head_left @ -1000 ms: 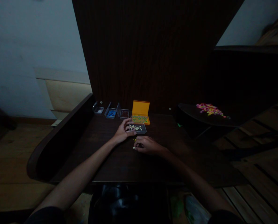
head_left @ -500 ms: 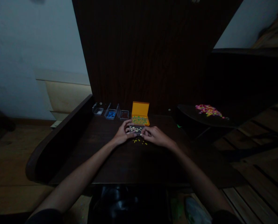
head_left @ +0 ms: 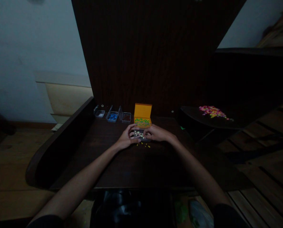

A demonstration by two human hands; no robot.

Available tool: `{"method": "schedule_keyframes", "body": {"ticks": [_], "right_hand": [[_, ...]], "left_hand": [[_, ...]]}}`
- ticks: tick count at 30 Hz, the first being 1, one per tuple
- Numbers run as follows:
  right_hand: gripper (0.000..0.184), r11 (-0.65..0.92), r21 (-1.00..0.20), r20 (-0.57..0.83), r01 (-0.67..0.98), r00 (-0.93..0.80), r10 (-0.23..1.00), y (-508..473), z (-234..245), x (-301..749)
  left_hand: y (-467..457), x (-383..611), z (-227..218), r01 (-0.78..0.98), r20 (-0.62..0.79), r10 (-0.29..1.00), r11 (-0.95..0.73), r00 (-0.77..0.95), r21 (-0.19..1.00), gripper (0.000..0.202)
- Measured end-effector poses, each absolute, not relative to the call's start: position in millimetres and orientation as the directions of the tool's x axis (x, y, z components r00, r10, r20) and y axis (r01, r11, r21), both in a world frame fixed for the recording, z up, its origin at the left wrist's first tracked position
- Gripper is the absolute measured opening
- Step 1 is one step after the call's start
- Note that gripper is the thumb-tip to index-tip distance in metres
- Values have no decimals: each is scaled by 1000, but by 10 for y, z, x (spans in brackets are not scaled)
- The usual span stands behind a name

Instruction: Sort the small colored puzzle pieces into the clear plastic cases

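My left hand (head_left: 126, 138) is closed round the left side of a small clear plastic box (head_left: 134, 130), thumb along its near edge. Several small whitish pieces (head_left: 138, 133) lie inside the box. Over the box's right part, my right hand (head_left: 154, 133) has its fingers bent together and dipping in among the pieces; whatever is between the fingertips is too small to make out. Just behind stands an open orange box (head_left: 143, 110), lid up, holding small green and yellow pieces (head_left: 141, 121). Several tiny yellow bits (head_left: 149, 146) lie on the table in front of the clear box.
Left of the orange box stand open clear boxes with dark red pieces (head_left: 126, 117), blue pieces (head_left: 112, 117) and white contents (head_left: 100, 115). A pile of pink and yellow pieces (head_left: 212, 111) lies on the shelf at right. A raised wooden side (head_left: 60, 142) borders the table's left.
The clear box has shifted slightly right and nearer. My right hand has moved from its near right corner to over the inside, with the fingers now among the pieces.
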State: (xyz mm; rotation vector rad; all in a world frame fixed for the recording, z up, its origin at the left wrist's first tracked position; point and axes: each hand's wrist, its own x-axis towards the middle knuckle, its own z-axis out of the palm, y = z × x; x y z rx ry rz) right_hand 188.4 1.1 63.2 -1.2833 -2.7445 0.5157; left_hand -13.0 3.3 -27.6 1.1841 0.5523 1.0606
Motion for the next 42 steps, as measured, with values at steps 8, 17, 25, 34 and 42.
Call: {"method": "schedule_keyframes", "body": {"ticks": [8,17,25,34,42], "right_hand": [[19,582,-331,-60,743,-632,773,-1,646,1889],[16,588,-491,152,643,-601,785,-132,692,2074],[50,454,-771,379,446,-250,891,-202,448,2314],[103,328,-918,260,223,-286,922,-290,-26,2176],[95,312,-933,263,182,-252,932,-317,-95,2165]], "left_hand": [[21,-138,-258,-366,161,888,8,430,931,83],[38,-159,-215,-349,155,899,-3,409,937,84],[7,-172,-172,-402,197,883,-10,426,916,79],[-41,-158,-186,-361,204,865,-28,459,932,76],[-69,-164,-150,-169,309,852,-261,422,950,85]]}}
